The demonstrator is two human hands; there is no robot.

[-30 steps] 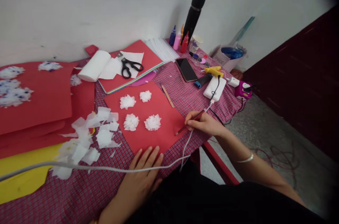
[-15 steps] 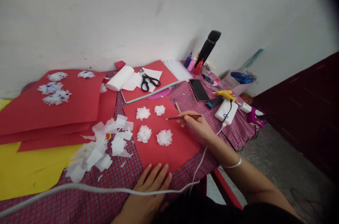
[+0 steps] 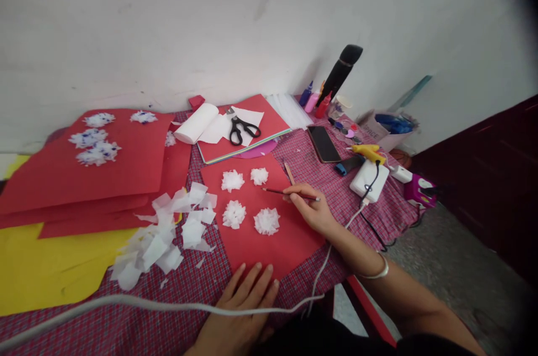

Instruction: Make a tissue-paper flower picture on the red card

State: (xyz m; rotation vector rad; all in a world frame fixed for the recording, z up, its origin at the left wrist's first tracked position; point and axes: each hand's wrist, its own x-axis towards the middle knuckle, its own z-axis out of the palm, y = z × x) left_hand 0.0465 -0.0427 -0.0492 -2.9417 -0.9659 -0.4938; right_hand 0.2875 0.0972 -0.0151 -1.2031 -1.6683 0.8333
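Observation:
In my right hand [image 3: 309, 207] is a pencil [image 3: 275, 191], its tip pointing left over a red paper sheet [image 3: 247, 246]. Whether the tip touches the sheet I cannot tell. Several white tissue-paper puffs [image 3: 267, 221] sit on this sheet, left of and below the pencil tip. My left hand [image 3: 244, 305] lies flat with fingers stretched at the sheet's near edge, and a white cable [image 3: 168, 306] passes across it. Just beyond my right hand lies a wooden stick [image 3: 289, 173].
Loose tissue squares [image 3: 155, 252] lie to the left, near stacked red sheets [image 3: 134, 176] and yellow paper [image 3: 50, 272]. Behind are a tissue roll [image 3: 196, 123] and black-handled scissors [image 3: 241, 130]. A phone [image 3: 323, 144], yellow glue gun [image 3: 369, 152] and white power box [image 3: 370, 181] lie right.
The whole view has shifted slightly, so things appear a little further right. The pencil has tilted, its back end now lower. My left hand stays flat at the sheet's edge.

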